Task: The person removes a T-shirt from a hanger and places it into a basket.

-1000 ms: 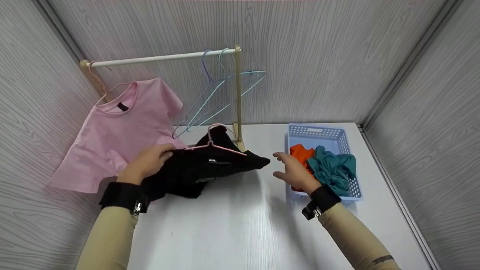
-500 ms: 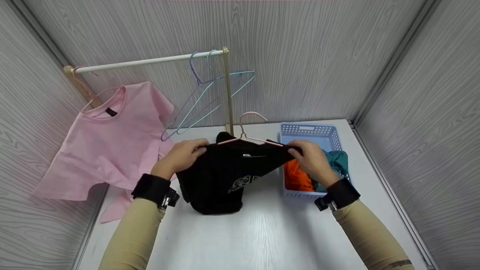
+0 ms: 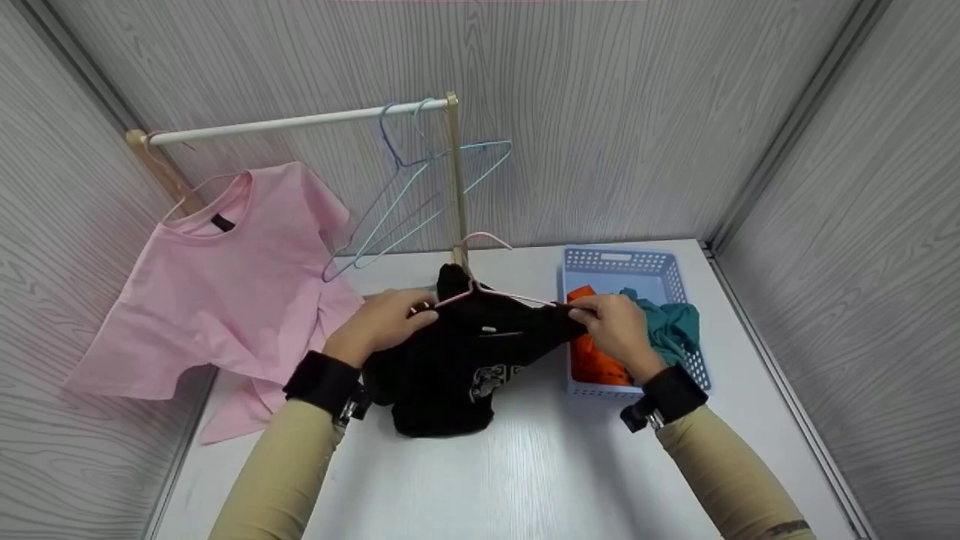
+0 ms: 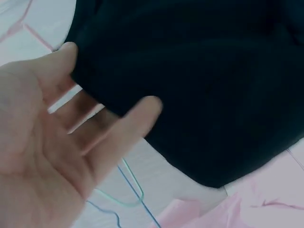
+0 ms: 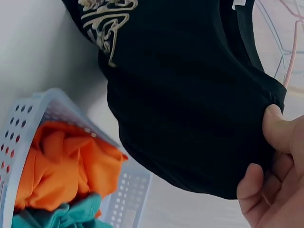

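Observation:
A black T-shirt [image 3: 450, 360] with a light print hangs on a pink hanger [image 3: 475, 287], whose hook stands up above the collar. My left hand [image 3: 382, 321] pinches the shirt's left shoulder edge. The left wrist view shows that thumb on the cloth's border, some fingers behind the black fabric [image 4: 190, 85] and one fingertip in front. At the opposite shoulder, my right hand [image 3: 616, 324] grips cloth near the hanger's end. In the right wrist view the thumb [image 5: 275, 126] presses on the shirt beside its neckline, and the hanger end is hidden inside.
A rack with a white rail [image 3: 300, 120] stands at the back left, bearing a pink T-shirt [image 3: 225, 292] and blue and green hangers [image 3: 397, 217]. At right, a blue basket [image 3: 574, 259] holds orange cloth [image 3: 596, 364] and teal cloth [image 3: 667, 322].
My right hand, apart from the shirt at first, has taken hold of its right shoulder. The shirt and hanger moved right, then dipped slightly and tilted as my left hand shifted inward.

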